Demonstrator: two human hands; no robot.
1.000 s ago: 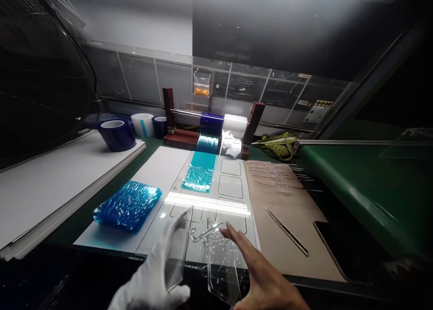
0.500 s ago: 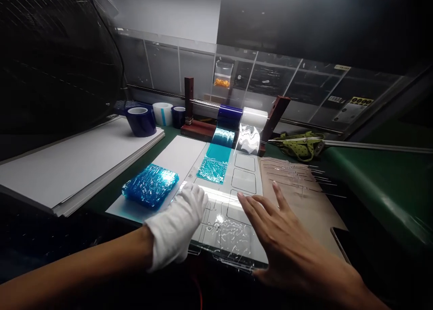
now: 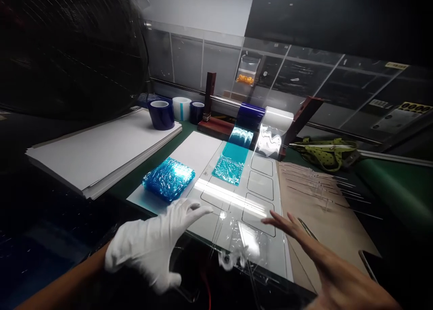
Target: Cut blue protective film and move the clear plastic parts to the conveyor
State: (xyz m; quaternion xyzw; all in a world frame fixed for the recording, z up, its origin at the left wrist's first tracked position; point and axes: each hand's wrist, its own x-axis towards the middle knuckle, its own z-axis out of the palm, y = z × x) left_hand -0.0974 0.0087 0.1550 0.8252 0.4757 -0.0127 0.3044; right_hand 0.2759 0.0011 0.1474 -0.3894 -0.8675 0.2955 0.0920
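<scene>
My left hand (image 3: 152, 249), in a white glove, hovers with fingers spread over the near left corner of a white template sheet (image 3: 216, 197). My bare right hand (image 3: 318, 256) reaches in from the right, its flat fingers just above the sheet's near right edge. Between them a clear plastic piece (image 3: 245, 242) glints at the sheet's front edge; neither hand visibly grips it. A stack of blue film pieces (image 3: 168, 178) lies left of the template. A teal film strip (image 3: 231, 165) runs down from a blue roll (image 3: 251, 111) on a wooden holder.
A clear film roll (image 3: 279, 118) sits beside the blue one. Three tape rolls (image 3: 161, 114) and stacked white boards (image 3: 101, 148) are at left. A brown board (image 3: 324, 211) at right carries clear strips (image 3: 314, 179) and tweezers (image 3: 306, 226). A fan guard (image 3: 67, 48) looms left.
Both hands held clear pieces up a second ago, then pressed flat on the template. They have now lifted and drawn back toward the front edge, and the view has shifted left.
</scene>
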